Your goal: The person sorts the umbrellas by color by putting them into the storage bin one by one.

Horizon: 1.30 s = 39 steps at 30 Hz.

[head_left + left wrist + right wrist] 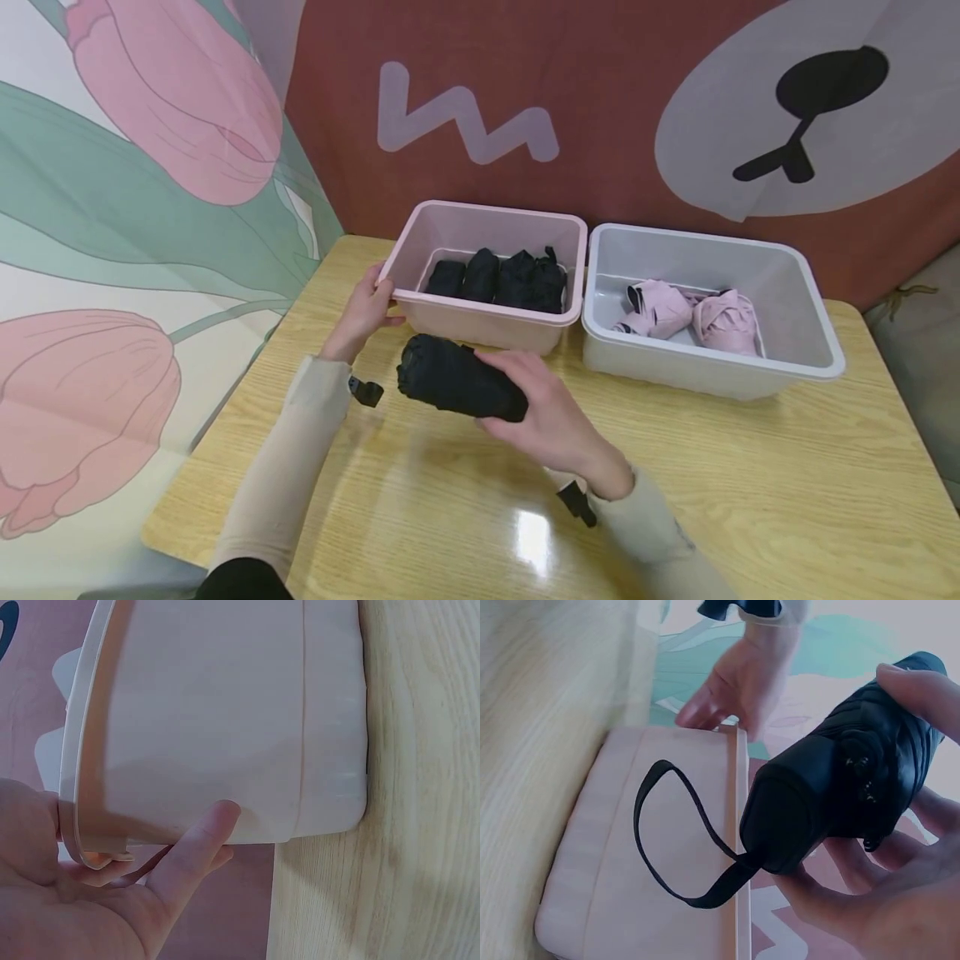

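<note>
My right hand (555, 414) grips a folded black umbrella (453, 379) lengthwise, in front of the pink bin (480, 327) and over the table. In the right wrist view, a strap loop (696, 901) hangs from the flat end of the umbrella's handle. At the pink bin's near left corner, my left hand (365, 310) holds the rim. Its thumb (214, 825) lies against the bin's outer wall in the left wrist view. Several black folded bundles (480, 277) lie side by side inside that bin.
A pale grey bin (705, 367) stands just right of the pink one, with two pink fabric bundles (726, 323) in it. Both bins are at the back of the wooden table (420, 500), before a wall with printed pictures (600, 100).
</note>
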Each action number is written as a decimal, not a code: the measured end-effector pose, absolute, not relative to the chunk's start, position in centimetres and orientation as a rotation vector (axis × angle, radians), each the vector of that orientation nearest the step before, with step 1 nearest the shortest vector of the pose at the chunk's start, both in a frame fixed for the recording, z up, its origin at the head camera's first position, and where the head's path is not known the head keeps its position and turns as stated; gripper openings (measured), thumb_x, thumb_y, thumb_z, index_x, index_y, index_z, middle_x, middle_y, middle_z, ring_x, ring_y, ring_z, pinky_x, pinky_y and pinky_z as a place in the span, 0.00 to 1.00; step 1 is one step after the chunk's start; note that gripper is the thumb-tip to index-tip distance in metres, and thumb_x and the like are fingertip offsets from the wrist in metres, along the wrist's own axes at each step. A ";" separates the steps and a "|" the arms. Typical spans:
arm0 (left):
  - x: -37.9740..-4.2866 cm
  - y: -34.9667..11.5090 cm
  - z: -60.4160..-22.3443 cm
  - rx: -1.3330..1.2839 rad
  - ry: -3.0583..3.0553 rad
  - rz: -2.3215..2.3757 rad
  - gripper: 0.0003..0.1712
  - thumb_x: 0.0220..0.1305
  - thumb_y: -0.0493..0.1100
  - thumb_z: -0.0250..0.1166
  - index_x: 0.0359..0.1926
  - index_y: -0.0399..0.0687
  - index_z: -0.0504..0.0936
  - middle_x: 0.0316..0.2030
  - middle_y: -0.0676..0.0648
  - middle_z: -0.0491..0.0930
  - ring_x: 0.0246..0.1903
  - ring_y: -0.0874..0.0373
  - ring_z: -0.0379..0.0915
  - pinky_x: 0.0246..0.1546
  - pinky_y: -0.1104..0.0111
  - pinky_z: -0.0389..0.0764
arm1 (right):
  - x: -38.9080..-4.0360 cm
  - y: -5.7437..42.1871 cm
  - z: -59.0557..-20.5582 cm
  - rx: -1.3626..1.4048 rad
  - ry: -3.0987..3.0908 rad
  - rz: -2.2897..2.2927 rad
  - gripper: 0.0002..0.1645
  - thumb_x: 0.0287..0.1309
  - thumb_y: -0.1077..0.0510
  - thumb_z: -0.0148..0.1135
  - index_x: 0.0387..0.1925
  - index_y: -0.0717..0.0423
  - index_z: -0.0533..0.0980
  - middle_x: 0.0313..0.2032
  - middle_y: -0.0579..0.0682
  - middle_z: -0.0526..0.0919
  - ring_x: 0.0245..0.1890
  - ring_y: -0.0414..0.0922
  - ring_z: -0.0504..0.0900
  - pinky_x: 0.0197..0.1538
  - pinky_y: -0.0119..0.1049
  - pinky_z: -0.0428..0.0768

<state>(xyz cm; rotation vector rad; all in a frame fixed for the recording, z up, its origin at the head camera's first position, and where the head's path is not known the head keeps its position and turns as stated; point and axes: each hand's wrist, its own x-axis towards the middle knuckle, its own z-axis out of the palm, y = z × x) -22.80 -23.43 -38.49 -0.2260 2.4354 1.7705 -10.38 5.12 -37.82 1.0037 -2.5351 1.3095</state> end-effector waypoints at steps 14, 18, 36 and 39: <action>-23.0 -23.8 -39.1 -0.209 2.447 1.792 0.31 0.72 0.44 0.38 0.74 0.51 0.50 0.70 0.36 0.59 0.65 0.40 0.64 0.51 0.46 0.79 | -12.4 6.1 -36.4 0.821 -2.417 1.734 0.43 0.46 0.60 0.74 0.66 0.51 0.68 0.59 0.50 0.76 0.56 0.47 0.75 0.59 0.49 0.76; -23.0 -23.7 -39.0 -0.217 2.455 1.781 0.31 0.72 0.44 0.38 0.74 0.51 0.50 0.71 0.37 0.58 0.65 0.40 0.64 0.49 0.49 0.81 | -13.1 6.4 -36.2 0.756 -2.366 1.884 0.42 0.48 0.63 0.71 0.66 0.54 0.66 0.59 0.55 0.75 0.56 0.50 0.75 0.57 0.50 0.77; -23.1 -23.6 -39.2 -0.216 2.465 1.807 0.30 0.72 0.43 0.39 0.73 0.50 0.52 0.70 0.35 0.60 0.64 0.38 0.65 0.47 0.50 0.82 | -16.8 6.5 -34.9 0.351 -1.868 2.601 0.34 0.57 0.68 0.60 0.66 0.59 0.65 0.54 0.49 0.73 0.53 0.45 0.71 0.54 0.29 0.77; -23.1 -23.6 -39.3 -0.211 2.470 1.794 0.30 0.72 0.44 0.38 0.74 0.50 0.52 0.70 0.36 0.59 0.64 0.39 0.65 0.47 0.51 0.83 | -17.5 6.5 -34.7 0.296 -1.802 2.643 0.34 0.59 0.67 0.59 0.67 0.57 0.64 0.55 0.47 0.72 0.55 0.44 0.69 0.58 0.30 0.73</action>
